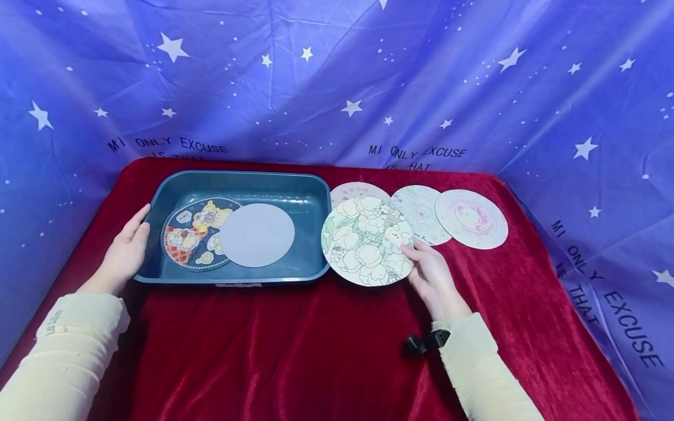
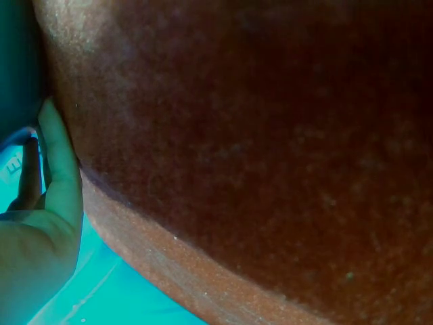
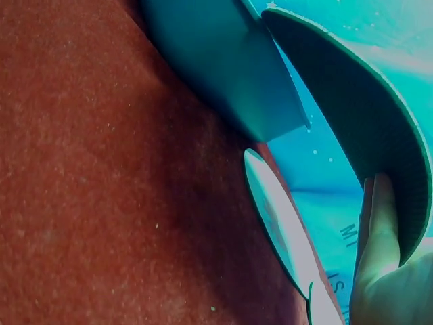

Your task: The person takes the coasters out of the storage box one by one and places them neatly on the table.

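Note:
My right hand (image 1: 433, 275) pinches the right edge of a thin round mat (image 1: 365, 245) printed with pale flowers on green, thumb on top. The mat is held up beside the right end of a blue-green plastic bin (image 1: 310, 270). Its dark, textured underside shows in the right wrist view, with fingers (image 3: 382, 217) straight against it. At the bin's left end, my left hand (image 1: 122, 251) rests its extended fingers on the outer wall. Inside the bin lie a dark cartoon-printed round mat (image 1: 184, 234) and a plain pale-grey one (image 1: 258, 235) overlapping it.
Several round mats lie right of the bin: a pink-printed one (image 1: 358, 190) partly covered by the held mat, a pale floral one (image 1: 418, 210), and a white-and-pink one (image 1: 472, 219) overlapping that. Red velvet cloth (image 1: 284, 345) covers the table. A starry blue curtain (image 1: 326, 76) hangs behind.

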The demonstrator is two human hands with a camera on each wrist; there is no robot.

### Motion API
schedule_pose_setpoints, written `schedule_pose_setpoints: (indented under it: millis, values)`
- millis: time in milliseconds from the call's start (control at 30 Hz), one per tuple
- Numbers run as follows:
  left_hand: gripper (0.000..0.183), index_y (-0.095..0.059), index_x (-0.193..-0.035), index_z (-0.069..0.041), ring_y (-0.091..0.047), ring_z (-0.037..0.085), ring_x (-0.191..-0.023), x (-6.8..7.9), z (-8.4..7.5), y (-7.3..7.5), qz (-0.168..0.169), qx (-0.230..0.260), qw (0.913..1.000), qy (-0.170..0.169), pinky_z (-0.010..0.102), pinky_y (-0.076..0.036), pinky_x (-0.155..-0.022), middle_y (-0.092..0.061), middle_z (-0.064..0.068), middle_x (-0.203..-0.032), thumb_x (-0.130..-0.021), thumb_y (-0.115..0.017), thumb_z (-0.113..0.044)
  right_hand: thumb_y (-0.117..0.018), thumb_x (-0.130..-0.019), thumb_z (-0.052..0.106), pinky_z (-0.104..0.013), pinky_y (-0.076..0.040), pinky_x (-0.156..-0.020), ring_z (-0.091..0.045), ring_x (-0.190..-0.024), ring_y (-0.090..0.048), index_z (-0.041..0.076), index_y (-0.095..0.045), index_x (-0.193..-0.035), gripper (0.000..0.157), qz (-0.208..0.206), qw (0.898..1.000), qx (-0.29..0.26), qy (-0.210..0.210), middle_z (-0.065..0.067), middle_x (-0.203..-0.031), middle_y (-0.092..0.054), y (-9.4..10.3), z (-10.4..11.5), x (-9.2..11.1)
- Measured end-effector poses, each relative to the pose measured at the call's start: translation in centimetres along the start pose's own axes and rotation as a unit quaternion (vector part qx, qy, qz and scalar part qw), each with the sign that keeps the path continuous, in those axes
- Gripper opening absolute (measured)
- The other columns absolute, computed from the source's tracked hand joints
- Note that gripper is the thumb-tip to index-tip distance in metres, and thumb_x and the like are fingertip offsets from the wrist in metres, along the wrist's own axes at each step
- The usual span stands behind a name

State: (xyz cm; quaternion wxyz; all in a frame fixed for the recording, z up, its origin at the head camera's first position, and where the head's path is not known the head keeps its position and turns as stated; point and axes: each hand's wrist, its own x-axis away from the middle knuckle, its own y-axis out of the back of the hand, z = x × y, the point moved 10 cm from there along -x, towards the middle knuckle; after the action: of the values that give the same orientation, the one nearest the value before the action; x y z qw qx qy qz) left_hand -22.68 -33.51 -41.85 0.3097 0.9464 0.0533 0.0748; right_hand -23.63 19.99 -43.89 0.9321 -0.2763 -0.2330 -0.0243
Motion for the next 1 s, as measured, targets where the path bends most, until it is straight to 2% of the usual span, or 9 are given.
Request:
schedule_pose_setpoints:
  millis: [67,133,333,533,733,1000]
  values:
    - [0.056,-0.006,-0.159,-0.012,-0.008,0.055,-0.146,0.0,0.0,0.0,0.0,0.001,1.0,0.0,0.074,-0.009,-0.113,-0.009,0.036,-0.158,-0.109,-0.02,-0.032,-0.034,-0.102,-0.008,-0.019,-0.055,-0.089,-0.004,-0.101,-0.066,0.001,-0.015,-0.158,0.059,0.002,1.0,-0.004,-0.001,-0.001,-0.122,-0.064,0.2,0.0,0.1]
    - [0.056,-0.006,-0.159,-0.012,-0.008,0.055,-0.146,0.0,0.0,0.1,0.0,0.002,1.0,-0.001,0.074,-0.009,-0.114,-0.008,0.035,-0.158,-0.109,-0.02,-0.031,-0.034,-0.102,-0.008,-0.02,-0.055,-0.088,-0.004,-0.1,-0.066,0.001,-0.014,-0.158,0.06,0.003,1.0,-0.009,0.0,0.004,-0.107,-0.068,0.3,0.1,0.2]
    - [0.056,-0.005,-0.159,-0.012,-0.007,0.055,-0.146,0.0,0.2,0.0,0.002,0.009,0.9999,0.005,0.074,-0.009,-0.113,-0.007,0.034,-0.159,-0.109,-0.02,-0.032,-0.036,-0.102,-0.008,-0.019,-0.054,-0.089,-0.002,-0.102,-0.065,0.005,-0.013,-0.159,0.063,-0.006,1.0,-0.027,-0.005,0.004,-0.115,-0.059,1.2,0.3,0.4]
    - [0.056,-0.004,-0.159,-0.014,-0.007,0.055,-0.146,0.0,0.4,-0.1,0.006,0.01,0.9999,0.013,0.074,-0.009,-0.113,-0.007,0.034,-0.159,-0.109,-0.02,-0.033,-0.036,-0.101,-0.008,-0.02,-0.056,-0.087,-0.004,-0.099,-0.066,0.006,-0.012,-0.159,0.064,-0.014,0.999,-0.046,-0.007,0.004,-0.108,-0.066,2.0,0.6,0.6]
    - [0.056,-0.004,-0.159,-0.014,-0.008,0.055,-0.146,0.0,0.3,0.0,0.005,0.007,0.9999,0.01,0.074,-0.009,-0.113,-0.007,0.034,-0.159,-0.109,-0.02,-0.033,-0.037,-0.102,-0.007,-0.021,-0.056,-0.087,-0.005,-0.099,-0.066,0.008,-0.01,-0.159,0.065,-0.016,0.998,-0.056,-0.011,0.004,-0.107,-0.067,2.6,0.5,0.7]
    - [0.056,-0.005,-0.159,-0.012,-0.008,0.056,-0.146,0.0,0.1,0.0,0.004,0.003,1.0,0.003,0.074,-0.009,-0.113,-0.008,0.035,-0.159,-0.109,-0.02,-0.032,-0.036,-0.103,-0.006,-0.021,-0.056,-0.086,-0.004,-0.099,-0.067,0.004,-0.016,-0.157,0.059,-0.02,0.999,-0.041,-0.013,0.003,-0.102,-0.071,3.2,-0.2,0.5]
